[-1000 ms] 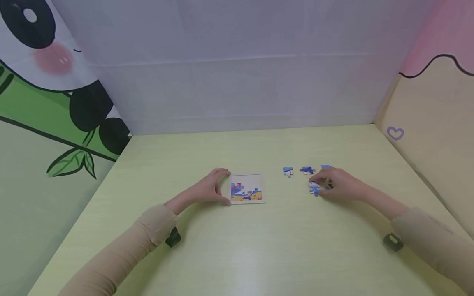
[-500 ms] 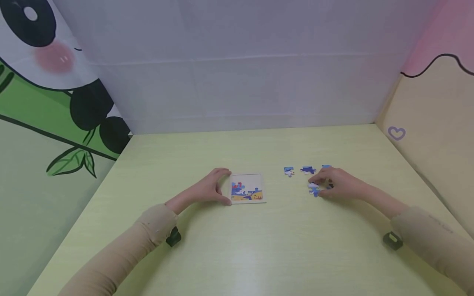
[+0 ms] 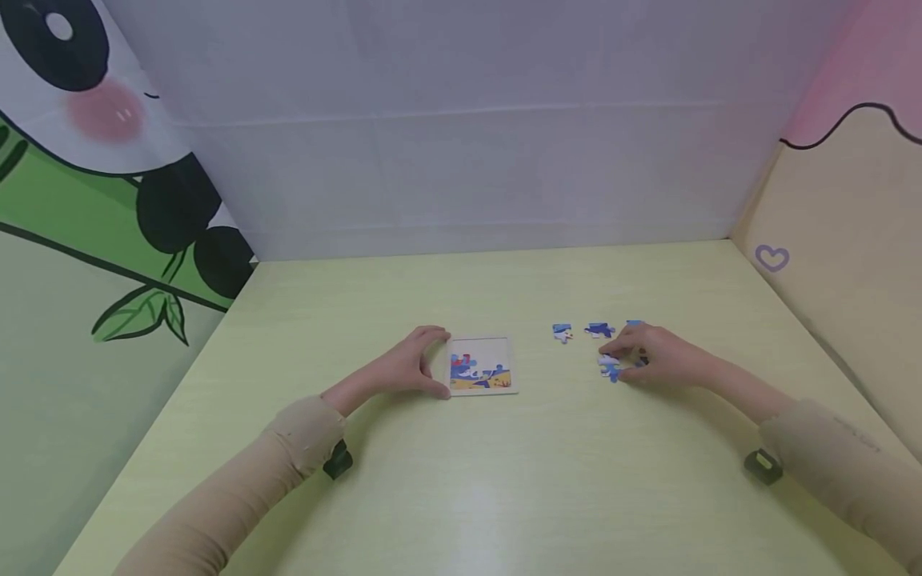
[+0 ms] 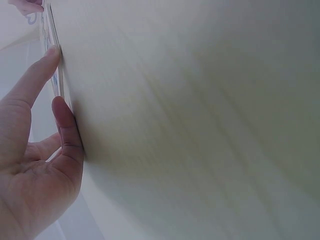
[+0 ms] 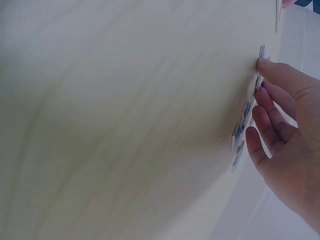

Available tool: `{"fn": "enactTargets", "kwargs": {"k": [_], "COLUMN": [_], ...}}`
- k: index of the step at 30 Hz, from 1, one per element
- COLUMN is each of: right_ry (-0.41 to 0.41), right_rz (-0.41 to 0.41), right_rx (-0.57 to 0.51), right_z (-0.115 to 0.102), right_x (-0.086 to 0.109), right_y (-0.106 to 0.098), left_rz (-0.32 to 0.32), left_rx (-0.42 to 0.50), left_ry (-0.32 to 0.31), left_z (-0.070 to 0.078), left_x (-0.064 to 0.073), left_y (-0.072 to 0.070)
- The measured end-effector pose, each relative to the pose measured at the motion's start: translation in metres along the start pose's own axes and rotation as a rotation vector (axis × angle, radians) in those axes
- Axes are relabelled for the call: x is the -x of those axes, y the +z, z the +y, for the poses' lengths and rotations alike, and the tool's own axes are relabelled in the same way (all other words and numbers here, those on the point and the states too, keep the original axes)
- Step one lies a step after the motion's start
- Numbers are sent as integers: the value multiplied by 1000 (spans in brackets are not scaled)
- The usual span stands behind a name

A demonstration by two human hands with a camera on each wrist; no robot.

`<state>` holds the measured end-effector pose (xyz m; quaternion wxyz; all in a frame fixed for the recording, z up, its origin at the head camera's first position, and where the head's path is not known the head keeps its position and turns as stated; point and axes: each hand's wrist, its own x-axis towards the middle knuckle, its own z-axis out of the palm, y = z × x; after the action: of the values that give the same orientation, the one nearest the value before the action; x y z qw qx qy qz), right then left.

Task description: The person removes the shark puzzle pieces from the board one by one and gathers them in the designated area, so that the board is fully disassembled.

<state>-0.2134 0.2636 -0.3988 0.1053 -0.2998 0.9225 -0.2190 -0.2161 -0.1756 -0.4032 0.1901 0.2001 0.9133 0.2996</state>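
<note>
A square white puzzle tray (image 3: 479,347) lies flat on the table, its lower part filled with blue, red and yellow pieces and its upper part bare. My left hand (image 3: 399,366) holds the tray by its left side, thumb at the near corner and a finger at the far one. To the right, my right hand (image 3: 666,358) pinches a blue and white puzzle piece (image 3: 609,370) between thumb and fingers, low at the tabletop. In the right wrist view, the thumb (image 5: 280,72) touches that piece's edge. Part of the piece is hidden by the fingers.
Behind the right hand lie a white and blue piece (image 3: 562,333), a dark blue piece (image 3: 599,330) and a partly covered piece (image 3: 634,322). Another dark piece shows under the right palm. A pale wall (image 3: 461,184) closes off the table's (image 3: 461,480) far side, with printed side walls.
The piece under my right fingers has shifted very slightly left, and the fingers with it. My left hand and the tray stay in place.
</note>
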Motion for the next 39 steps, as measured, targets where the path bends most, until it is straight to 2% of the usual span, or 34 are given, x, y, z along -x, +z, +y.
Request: {"fn": "enactTargets", "kwargs": {"k": [15, 21, 31, 39], "right_ry": [-13, -21, -119, -107], "right_rz": [-30, -1, 57, 69], "right_rx": [44, 22, 28, -34], "right_z": [-3, -8, -30, -57], "right_x": [-6, -14, -41, -68], "right_y": [-7, -11, -11, -8], "left_rz": [6, 6, 5, 6], "left_rx": [9, -1, 1, -2], "left_ry": [16, 5, -6, -5], "left_z": [-4, -4, -5, -4], "left_x": [-1, -3, -3, -3], "left_y": [1, 2, 1, 1]}}
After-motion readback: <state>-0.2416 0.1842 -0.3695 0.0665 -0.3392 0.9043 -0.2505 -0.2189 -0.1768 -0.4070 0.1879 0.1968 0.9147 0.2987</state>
